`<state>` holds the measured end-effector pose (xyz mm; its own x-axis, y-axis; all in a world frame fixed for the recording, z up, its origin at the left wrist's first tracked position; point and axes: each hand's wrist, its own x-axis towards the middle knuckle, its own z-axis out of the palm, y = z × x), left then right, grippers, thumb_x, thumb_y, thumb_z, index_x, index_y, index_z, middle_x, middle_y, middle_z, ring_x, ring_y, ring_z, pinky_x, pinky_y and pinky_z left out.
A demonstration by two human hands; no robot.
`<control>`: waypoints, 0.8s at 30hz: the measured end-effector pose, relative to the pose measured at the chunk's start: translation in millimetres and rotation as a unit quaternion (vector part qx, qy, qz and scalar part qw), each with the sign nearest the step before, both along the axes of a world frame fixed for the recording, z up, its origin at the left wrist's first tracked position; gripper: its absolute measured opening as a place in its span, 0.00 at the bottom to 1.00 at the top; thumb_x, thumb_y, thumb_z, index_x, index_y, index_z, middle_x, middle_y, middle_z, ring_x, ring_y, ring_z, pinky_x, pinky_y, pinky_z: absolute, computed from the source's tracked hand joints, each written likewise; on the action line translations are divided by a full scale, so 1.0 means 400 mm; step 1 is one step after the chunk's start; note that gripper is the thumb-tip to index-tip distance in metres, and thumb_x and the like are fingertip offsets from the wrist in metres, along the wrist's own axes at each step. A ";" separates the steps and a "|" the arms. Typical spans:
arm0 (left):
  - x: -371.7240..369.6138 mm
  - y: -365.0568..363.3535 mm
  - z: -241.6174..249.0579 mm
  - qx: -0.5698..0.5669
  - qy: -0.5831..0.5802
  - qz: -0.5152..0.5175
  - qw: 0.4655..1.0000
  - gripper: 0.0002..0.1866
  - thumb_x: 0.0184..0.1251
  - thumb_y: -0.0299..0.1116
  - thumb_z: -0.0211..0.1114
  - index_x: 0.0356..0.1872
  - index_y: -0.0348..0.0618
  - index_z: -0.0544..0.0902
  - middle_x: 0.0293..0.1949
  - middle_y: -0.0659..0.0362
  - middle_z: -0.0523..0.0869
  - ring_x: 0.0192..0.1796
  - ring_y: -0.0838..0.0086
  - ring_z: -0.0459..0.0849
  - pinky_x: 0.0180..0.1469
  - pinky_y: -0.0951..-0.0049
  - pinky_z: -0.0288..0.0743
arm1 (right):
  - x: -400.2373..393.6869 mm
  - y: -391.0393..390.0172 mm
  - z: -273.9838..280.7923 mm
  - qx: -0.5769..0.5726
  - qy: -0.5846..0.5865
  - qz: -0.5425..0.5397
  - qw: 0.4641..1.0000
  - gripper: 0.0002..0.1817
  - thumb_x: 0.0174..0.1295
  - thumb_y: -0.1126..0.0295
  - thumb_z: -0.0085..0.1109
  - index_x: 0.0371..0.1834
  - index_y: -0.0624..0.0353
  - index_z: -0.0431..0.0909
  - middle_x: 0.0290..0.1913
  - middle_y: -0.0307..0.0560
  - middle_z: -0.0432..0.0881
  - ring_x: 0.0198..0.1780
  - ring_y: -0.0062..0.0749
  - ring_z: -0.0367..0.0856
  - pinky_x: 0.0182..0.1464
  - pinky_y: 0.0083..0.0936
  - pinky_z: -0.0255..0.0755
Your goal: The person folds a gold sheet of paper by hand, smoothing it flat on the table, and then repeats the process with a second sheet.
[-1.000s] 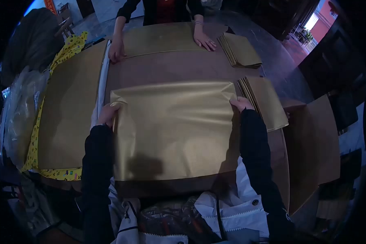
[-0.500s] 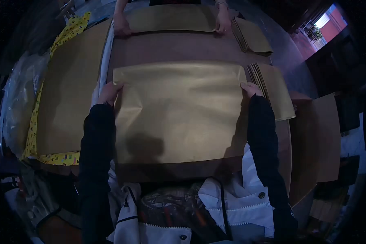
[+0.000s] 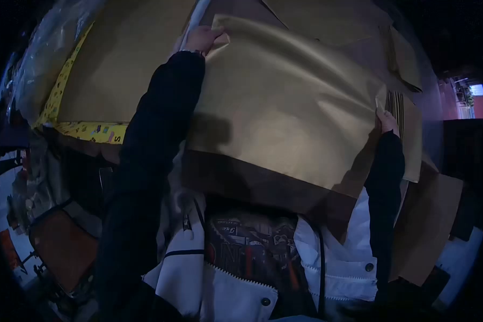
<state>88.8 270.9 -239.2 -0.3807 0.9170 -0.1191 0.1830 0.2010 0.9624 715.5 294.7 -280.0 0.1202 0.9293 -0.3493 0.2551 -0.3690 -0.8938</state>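
Observation:
A large golden-brown sheet (image 3: pixel 273 107), looking like smooth paper or thin leather-like material, stretches between my two hands. At its far left corner my left hand (image 3: pixel 203 40) pinches the edge, and creases run out from the fingers. My right hand (image 3: pixel 386 121) grips the far right corner, which stands up in a small fold. The sheet bulges in soft waves, and its near edge lies over a dark brown table surface (image 3: pixel 263 185). Shadows fall across its left and right sides.
Stacked folded brown sheets (image 3: pixel 410 129) lie right of my right hand. A brown board (image 3: pixel 429 225) stands lower right. On the left are a large brown panel (image 3: pixel 112 70), yellow patterned material (image 3: pixel 91 131) and clear plastic (image 3: pixel 37 70). Another brown sheet (image 3: pixel 333 21) lies at the far side.
My view has turned and tilted, so everything appears shifted and slanted. The sheet stays in both hands, its left corner now farther away than its right. The other person's hands are out of view.

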 end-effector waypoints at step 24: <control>0.001 0.112 0.051 -0.040 -0.158 -0.006 0.987 0.21 0.64 0.30 0.64 0.57 0.34 0.74 0.47 0.54 0.82 0.48 0.69 0.80 0.50 0.70 0.75 | -0.063 -0.049 0.065 0.016 -0.072 0.026 0.997 0.18 0.64 0.55 0.59 0.24 0.56 0.73 0.22 0.33 0.74 0.23 0.19 0.70 0.27 0.18 0.62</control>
<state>89.2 315.6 -218.6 -0.3025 0.9041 -0.3018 -0.1217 0.2774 0.9530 690.2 275.0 -254.0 0.1177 0.9462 -0.3014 0.3991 -0.3230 -0.8581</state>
